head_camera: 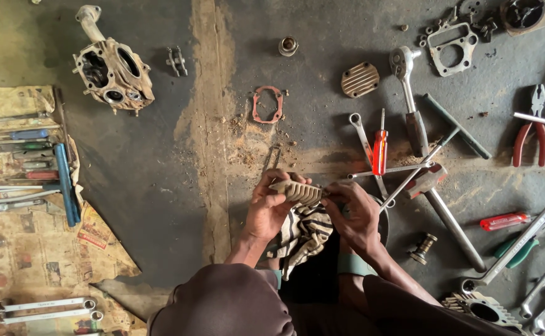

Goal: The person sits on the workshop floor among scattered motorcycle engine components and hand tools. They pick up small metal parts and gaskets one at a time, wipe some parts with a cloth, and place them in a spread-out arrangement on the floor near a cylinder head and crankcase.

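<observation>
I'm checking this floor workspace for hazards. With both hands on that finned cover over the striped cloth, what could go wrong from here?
1. The finned cover is pinched at its ends by the left hand and right hand; it might slip and drop onto the striped cloth.
2. Its fin edges may nick bare fingers.
3. The red screwdriver and hammer lie close by, easy to knock or kneel on.

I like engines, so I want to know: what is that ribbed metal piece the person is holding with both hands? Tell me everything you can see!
The ribbed metal piece is a small, dull tan-grey cover with a row of raised fins across it, dusty and worn. It lies roughly level, held over the dark floor. The left hand grips its left end and the right hand its right end. A striped cloth hangs just beneath it. A similar finned cover lies farther away on the floor.
</observation>
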